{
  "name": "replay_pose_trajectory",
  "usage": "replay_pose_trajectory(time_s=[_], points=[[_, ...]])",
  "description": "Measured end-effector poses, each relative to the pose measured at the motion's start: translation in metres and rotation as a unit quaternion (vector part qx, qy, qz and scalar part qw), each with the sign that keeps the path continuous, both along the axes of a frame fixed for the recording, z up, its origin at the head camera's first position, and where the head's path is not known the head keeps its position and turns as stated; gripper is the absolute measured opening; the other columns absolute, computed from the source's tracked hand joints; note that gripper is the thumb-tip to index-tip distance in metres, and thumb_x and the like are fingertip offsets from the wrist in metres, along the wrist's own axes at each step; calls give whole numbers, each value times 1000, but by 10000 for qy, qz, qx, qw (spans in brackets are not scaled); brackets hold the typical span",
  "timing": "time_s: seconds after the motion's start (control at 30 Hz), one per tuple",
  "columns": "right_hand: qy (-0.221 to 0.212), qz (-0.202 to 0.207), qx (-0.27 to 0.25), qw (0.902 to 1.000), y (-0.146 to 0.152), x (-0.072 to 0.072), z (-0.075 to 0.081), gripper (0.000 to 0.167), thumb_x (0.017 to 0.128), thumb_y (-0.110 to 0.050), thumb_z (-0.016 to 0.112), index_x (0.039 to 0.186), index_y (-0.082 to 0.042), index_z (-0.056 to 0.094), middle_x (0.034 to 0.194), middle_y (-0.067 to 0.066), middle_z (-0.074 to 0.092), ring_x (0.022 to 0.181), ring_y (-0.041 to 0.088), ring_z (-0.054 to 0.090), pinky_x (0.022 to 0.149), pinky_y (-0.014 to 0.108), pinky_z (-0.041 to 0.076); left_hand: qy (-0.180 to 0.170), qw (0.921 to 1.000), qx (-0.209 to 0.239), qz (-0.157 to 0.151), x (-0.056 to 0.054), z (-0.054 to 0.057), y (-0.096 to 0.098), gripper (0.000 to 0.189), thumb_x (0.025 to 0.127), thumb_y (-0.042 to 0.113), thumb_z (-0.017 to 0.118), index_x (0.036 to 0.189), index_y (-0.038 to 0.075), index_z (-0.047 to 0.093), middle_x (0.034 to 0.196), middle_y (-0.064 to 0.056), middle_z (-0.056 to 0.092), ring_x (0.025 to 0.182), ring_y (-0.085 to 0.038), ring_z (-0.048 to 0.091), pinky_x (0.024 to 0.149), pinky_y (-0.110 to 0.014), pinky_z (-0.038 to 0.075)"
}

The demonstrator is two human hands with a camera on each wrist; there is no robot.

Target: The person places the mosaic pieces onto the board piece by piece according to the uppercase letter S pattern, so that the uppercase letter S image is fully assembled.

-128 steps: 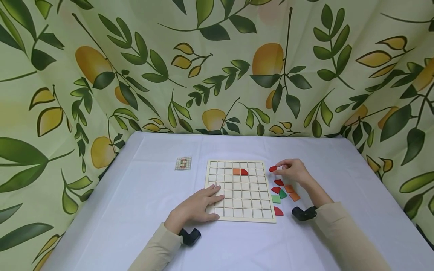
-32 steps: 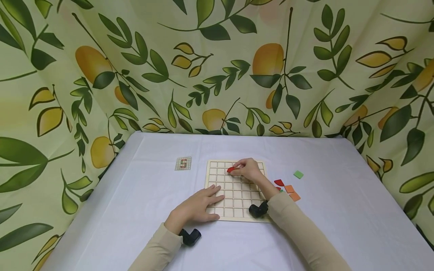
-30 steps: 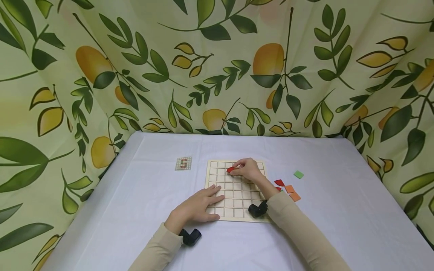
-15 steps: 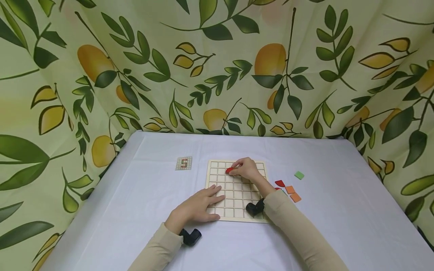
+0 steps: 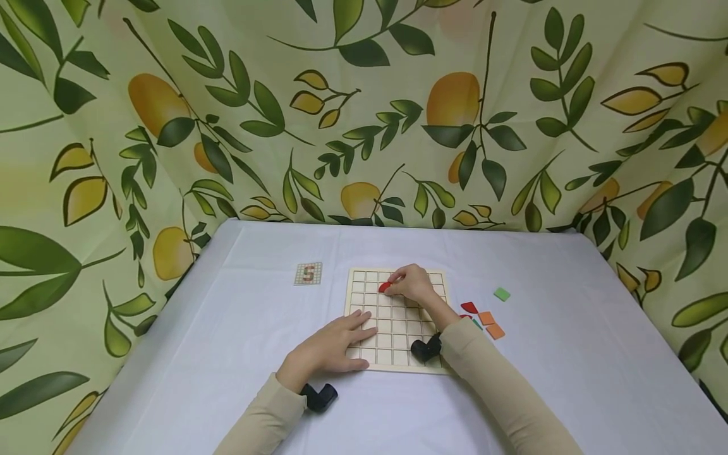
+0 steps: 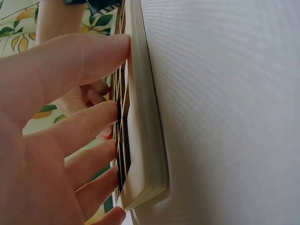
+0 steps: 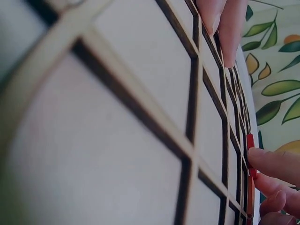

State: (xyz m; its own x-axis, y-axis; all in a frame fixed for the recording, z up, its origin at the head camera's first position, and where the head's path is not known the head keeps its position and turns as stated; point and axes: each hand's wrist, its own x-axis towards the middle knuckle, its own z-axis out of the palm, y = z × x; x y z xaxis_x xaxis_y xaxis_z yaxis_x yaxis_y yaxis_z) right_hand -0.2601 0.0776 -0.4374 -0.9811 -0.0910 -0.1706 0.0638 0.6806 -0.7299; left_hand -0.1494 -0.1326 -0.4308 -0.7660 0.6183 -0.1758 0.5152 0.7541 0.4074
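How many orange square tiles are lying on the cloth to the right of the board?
2. The farther orange tile lies beside a red quarter-circle tile; the nearer orange tile is slightly right of the first. The right sleeve may hide others.

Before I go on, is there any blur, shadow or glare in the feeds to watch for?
Head view: bright, no strong glare, lines on the grid board readable; left wrist view: dimmer, with soft shadow on the white cloth beside the board's edge and faint ripple banding; right wrist view: nearest grid corner, upper left, blurred, while the red piece at the right hand looks sharper.
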Motion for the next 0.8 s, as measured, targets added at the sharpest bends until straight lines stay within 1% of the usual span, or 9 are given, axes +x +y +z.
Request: replay_pose_trajectory(time_s=[0.23, 0.5, 0.7, 0.8], points=[[29, -9, 74, 10000, 0, 1, 1, 22, 73, -16, 82, 90, -5, 74, 82, 9, 65, 71, 16, 51, 56, 20, 39, 82, 10000, -2, -28, -1, -3, 0, 62, 86, 39, 66, 143, 20, 49, 159, -5, 33, 150, -29, 28, 120, -49, 32], [43, -24, 151, 9999, 0, 2, 3, 24, 72, -17, 83, 92, -5, 75, 86, 10, 67, 72, 17, 53, 56, 19, 39, 92, 10000, 16, -28, -1, -3, 0, 63, 85, 39, 66, 143, 20, 49, 159, -6, 33, 150, -29, 27, 120, -49, 31], [157, 15, 265, 9995, 1, 1, 1, 24, 72, -18, 83, 91, -6, 75, 83, 10, 67, 71, 17, 53, 56, 20, 38, 81, 10000, 2, -37, -1, -3, 0, 63, 85, 39, 66, 142, 20, 49, 159, -6, 34, 150, -29, 27, 120, -49, 31], [147, 0, 245, 9996, 1, 1, 1, 23, 72, -18, 83, 91, -6, 75, 83, 9, 66, 71, 17, 52, 57, 20, 38, 102, 9999, 4, -49, -1, -3, 1, 63, 85, 39, 66, 142, 20, 49, 159, -6, 34, 150, -29, 27, 120, -49, 31]])
